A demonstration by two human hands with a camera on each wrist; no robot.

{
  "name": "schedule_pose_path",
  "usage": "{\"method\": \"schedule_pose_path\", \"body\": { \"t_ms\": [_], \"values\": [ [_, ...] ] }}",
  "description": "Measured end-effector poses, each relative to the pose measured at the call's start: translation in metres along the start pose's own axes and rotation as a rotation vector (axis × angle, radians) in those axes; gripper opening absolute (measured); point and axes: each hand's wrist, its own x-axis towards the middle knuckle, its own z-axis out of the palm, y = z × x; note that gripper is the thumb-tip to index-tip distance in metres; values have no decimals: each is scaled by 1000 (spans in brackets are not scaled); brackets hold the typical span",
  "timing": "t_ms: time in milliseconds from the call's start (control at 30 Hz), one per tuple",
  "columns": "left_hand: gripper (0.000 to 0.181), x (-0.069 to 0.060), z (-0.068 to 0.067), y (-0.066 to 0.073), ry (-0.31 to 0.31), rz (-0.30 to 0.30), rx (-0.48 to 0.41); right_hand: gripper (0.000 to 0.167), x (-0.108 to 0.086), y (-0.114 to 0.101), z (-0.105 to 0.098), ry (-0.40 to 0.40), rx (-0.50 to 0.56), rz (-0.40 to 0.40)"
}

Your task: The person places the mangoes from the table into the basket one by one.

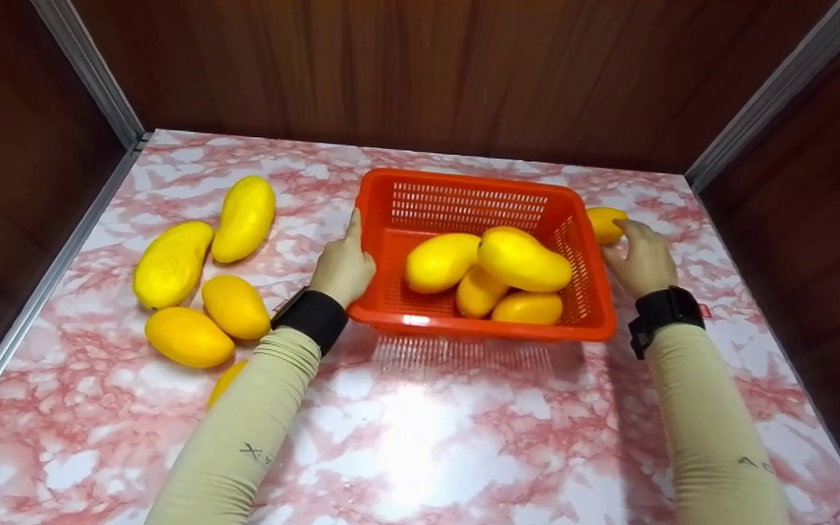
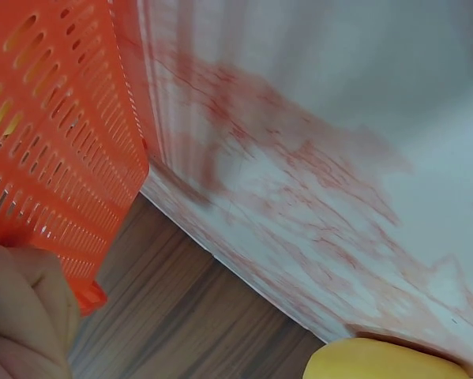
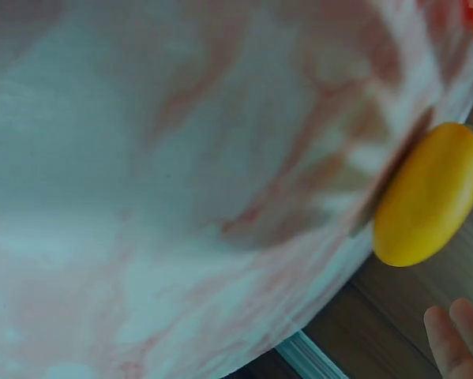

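Observation:
My left hand (image 1: 343,268) grips the left rim of a red plastic basket (image 1: 482,329), its index finger lying along the rim. In the left wrist view, curled fingers (image 2: 31,300) hold the slotted basket wall (image 2: 70,142). Inside the basket, several yellow mangoes lie piled toward the right, one mango (image 1: 524,259) on top. Beyond the basket's right side, my right hand (image 1: 642,257) reaches to a lone mango (image 1: 604,224) on the table. The right wrist view shows a gap between that mango (image 3: 429,193) and the loosely extended fingers (image 3: 449,339).
More mangoes lie loose on the left of the marbled table (image 1: 420,437); one mango (image 1: 227,383) is partly hidden by the left forearm. Dark wood-look panels (image 1: 391,80) with metal corner strips wall the table at the back and both sides.

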Motion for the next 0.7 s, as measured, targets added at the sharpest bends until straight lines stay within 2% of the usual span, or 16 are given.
{"method": "schedule_pose_path", "body": {
  "t_ms": [233, 467, 700],
  "values": [
    [76, 1, 0, -1, -10, -11, -3, 56, 4, 8, 20, -84, -68, -61],
    [76, 1, 0, 0, -5, -7, -3, 52, 11, 7, 29, -106, -114, -106],
    [75, 0, 0, -1, 5, 13, -1, 51, 18, 9, 31, -219, -194, -91]
  ]
}}
